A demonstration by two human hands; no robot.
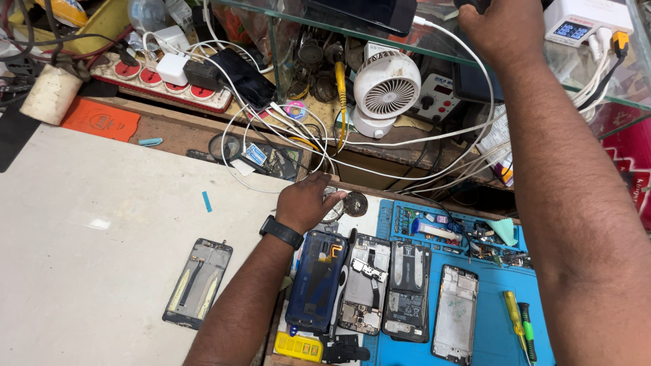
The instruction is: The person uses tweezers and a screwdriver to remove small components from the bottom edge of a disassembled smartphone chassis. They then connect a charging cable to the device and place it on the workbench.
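My left hand, a black watch on its wrist, lies at the back edge of the blue work mat, fingers curled on a small round tin beside a dark disc. Just in front lie a blue phone back, an opened phone, a dark phone body and a bare phone frame. My right hand is raised onto the glass shelf at the top right, touching a dark object cut off by the frame edge; its fingers are hidden.
A phone screen frame lies alone on the white board. A small white fan, a soldering station, a power strip and tangled white cables sit behind. Screwdrivers lie on the mat.
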